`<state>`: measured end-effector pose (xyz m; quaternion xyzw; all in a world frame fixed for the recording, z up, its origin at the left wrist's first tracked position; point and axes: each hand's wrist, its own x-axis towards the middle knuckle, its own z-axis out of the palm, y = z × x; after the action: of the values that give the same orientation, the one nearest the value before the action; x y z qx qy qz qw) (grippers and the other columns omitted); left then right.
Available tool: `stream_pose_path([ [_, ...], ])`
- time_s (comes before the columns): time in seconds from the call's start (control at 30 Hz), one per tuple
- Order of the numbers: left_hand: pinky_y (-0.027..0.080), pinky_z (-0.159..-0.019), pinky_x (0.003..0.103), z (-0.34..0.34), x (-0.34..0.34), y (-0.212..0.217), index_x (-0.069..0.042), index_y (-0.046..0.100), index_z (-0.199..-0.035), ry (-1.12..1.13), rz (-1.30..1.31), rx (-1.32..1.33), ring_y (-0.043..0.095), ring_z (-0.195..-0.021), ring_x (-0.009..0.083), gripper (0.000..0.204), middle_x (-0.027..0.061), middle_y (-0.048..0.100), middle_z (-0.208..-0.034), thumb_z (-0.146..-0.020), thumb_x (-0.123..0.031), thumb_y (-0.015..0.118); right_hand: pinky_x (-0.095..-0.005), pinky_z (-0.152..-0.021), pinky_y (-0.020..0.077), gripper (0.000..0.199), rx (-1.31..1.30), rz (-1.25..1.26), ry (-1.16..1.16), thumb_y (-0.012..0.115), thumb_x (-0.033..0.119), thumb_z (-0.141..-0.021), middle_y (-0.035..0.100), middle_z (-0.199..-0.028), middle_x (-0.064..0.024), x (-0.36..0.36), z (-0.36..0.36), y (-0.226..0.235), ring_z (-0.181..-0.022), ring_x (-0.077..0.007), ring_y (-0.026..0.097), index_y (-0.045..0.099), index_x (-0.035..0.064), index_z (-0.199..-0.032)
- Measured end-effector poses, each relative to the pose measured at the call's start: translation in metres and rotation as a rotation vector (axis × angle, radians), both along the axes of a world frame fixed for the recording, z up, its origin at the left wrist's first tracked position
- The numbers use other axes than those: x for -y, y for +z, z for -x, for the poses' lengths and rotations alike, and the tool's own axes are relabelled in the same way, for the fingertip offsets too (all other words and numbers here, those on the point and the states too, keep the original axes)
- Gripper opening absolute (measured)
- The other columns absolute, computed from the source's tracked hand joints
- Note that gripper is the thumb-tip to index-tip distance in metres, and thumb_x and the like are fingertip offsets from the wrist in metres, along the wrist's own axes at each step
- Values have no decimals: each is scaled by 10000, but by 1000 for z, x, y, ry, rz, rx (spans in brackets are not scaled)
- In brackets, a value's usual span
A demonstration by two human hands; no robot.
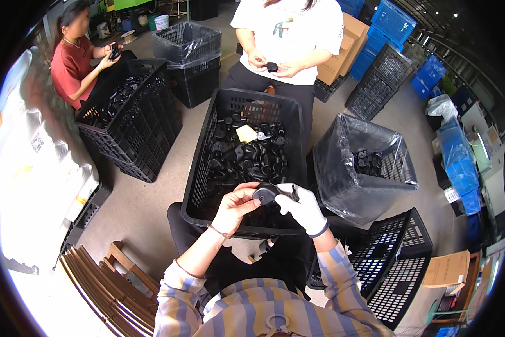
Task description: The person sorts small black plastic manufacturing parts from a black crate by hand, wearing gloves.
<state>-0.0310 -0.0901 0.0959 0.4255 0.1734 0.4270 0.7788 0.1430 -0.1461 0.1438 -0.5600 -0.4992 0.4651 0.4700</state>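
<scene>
Blk round part (pixel 265 194) is held over near end of blk crate (pixel 252 99), clamped by fingers of L hand (pixel 235 209); grip of gloved R hand (pixel 306 210) can't be told. Prob. partway: many pcs. (pixel 249 163) left in crate, smaller lot (pixel 368 163) in lined bin (pixel 348 194), poss. done.

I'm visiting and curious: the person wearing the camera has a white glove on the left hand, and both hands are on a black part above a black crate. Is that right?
Not quite: the white glove is on the right hand; the head view shows the left hand bare. Both hands are indeed on a black part above a black crate.
</scene>
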Motion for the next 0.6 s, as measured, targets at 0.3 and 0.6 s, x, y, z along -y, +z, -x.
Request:
stream_pose_path([
  [0.3, 471, -770, 275, 2, 5, 1, -44, 542, -988, 13, 125, -1, 555, -862, 138, 183, 44, 521, -1014, -805, -58, 546, -166, -473, 360, 226, 62, 5, 2, 578, 139, -786, 536, -639, 23, 0, -5, 9, -516, -19, 446, 581, 11, -973],
  [0.6, 483, -784, 348, 11, -1, 2, 57, 422, -1132, -490, 315, 195, 590, -859, 281, 397, 200, 556, -990, -913, -265, 346, -234, -485, 413, 173, 362, -26, 97, 555, 187, -798, 582, -683, -31, -8, -9, 29, -504, -113, 530, 555, 60, -916],
])
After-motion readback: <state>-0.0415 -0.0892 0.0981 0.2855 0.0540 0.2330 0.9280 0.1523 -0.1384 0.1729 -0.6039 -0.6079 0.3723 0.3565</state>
